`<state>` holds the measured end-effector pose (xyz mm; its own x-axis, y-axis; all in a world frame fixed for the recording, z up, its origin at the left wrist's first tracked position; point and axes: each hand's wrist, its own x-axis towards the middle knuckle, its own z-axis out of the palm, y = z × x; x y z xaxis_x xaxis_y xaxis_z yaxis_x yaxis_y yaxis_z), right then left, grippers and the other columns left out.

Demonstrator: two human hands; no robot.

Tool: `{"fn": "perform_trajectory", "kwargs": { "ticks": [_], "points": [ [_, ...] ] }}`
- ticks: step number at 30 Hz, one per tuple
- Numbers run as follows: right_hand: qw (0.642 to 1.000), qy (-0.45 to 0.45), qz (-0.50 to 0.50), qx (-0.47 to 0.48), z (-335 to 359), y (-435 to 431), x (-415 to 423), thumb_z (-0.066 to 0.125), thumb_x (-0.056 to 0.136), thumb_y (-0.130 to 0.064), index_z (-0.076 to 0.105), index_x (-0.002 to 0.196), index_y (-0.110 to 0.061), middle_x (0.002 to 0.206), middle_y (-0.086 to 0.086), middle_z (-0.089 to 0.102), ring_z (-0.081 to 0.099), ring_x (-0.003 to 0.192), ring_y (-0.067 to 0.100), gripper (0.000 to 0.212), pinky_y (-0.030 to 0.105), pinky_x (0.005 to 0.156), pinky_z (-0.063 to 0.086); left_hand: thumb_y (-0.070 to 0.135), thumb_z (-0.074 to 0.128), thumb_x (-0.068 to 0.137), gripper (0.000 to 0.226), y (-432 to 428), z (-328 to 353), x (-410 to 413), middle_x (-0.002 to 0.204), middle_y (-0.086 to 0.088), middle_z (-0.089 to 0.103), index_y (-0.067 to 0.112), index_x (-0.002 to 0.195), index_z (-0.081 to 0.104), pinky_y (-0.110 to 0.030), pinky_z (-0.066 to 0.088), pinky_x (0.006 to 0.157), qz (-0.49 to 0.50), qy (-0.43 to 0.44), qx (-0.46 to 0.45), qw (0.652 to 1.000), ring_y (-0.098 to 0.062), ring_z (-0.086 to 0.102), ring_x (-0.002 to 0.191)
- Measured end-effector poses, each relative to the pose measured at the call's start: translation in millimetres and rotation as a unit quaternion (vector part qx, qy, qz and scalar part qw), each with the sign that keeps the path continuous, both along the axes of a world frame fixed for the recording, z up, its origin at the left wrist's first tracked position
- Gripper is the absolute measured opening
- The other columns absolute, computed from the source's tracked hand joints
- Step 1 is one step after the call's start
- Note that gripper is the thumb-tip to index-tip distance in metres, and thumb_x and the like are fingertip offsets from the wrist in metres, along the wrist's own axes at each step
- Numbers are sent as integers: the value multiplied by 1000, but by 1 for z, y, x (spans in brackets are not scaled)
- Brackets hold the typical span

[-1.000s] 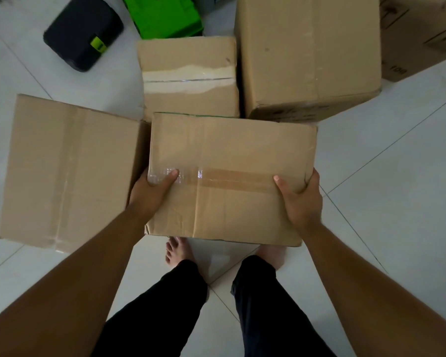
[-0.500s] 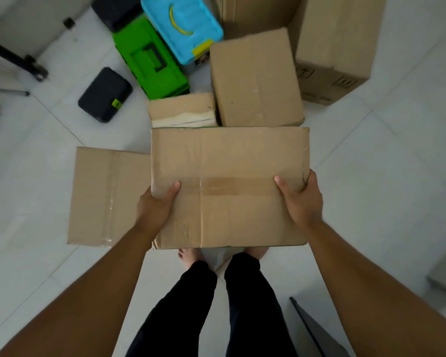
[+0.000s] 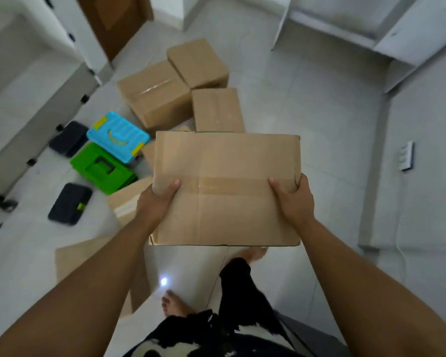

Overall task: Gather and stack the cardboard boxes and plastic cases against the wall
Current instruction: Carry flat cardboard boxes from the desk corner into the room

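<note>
I hold a taped cardboard box (image 3: 225, 186) at waist height above the floor. My left hand (image 3: 156, 202) grips its left side and my right hand (image 3: 292, 199) grips its right side, thumbs on top. Three more cardboard boxes stand on the floor beyond it: a large one (image 3: 155, 92), one behind it (image 3: 198, 63) and a smaller one (image 3: 216, 110). To the left lie a blue plastic case (image 3: 117, 136), a green case (image 3: 102, 168) and two dark cases (image 3: 70, 203) (image 3: 68, 137). Two other boxes (image 3: 125, 199) (image 3: 80, 256) lie partly hidden under my left arm.
White tiled floor all around. A wooden door (image 3: 113, 19) stands at the back left beside white furniture (image 3: 23, 81). A white wall with a switch plate (image 3: 407, 155) runs along the right. My bare feet (image 3: 174, 305) are below the box.
I have straightened up with the box, lifting it off the floor. The view has pulled back and swung, so more of the room, the door and the right wall show.
</note>
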<state>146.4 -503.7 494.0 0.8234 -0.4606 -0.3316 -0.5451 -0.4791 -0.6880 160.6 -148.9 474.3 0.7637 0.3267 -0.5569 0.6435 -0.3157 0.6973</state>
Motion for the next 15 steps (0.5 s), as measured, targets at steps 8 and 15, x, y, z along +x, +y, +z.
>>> {"fn": "perform_trajectory", "kwargs": {
  "ticks": [8, 15],
  "points": [
    [991, -71, -114, 13, 52, -173, 58, 69, 71, -87, 46, 137, -34, 120, -14, 62, 63, 106, 18, 88, 44, 97, 55, 86, 69, 74, 87, -182, 63, 141, 127, -1, 72, 24, 136, 68, -41, 55, 91, -131, -64, -16, 989, -26, 68, 110],
    [977, -101, -189, 19, 79, -311, 107, 70, 68, -89, 47, 134, -35, 120, -14, 63, 64, 108, 19, 88, 45, 96, 55, 77, 71, 82, 69, -338, 99, 241, 124, -1, 72, 26, 128, 70, -42, 54, 95, -222, -101, -19, 970, -26, 66, 108]
  ]
}}
